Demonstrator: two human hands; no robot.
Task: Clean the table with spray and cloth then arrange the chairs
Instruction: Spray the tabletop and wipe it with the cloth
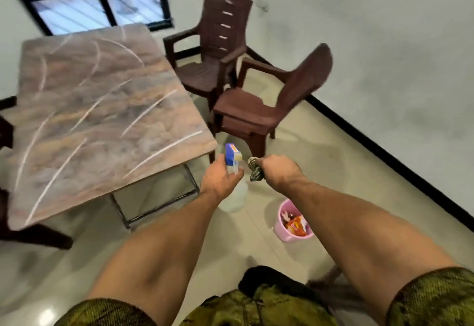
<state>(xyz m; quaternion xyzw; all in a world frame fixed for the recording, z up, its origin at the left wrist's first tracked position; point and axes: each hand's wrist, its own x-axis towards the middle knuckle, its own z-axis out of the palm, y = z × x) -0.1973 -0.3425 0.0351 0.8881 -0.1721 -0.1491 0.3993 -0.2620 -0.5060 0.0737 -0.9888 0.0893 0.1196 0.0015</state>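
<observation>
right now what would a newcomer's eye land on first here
The two hands held out in the centre: the left hand grips a blue-topped spray bottle and the right hand clutches a wadded cloth. Left of them stands the marble-patterned table, with two brown plastic armchairs beyond its right side. A pink bucket holding wrappers sits on the floor beneath the right forearm.

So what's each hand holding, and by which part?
The left hand grips the spray bottle at its neck, below the blue trigger head. The right hand clutches a bunched cloth, one end poking out.
</observation>
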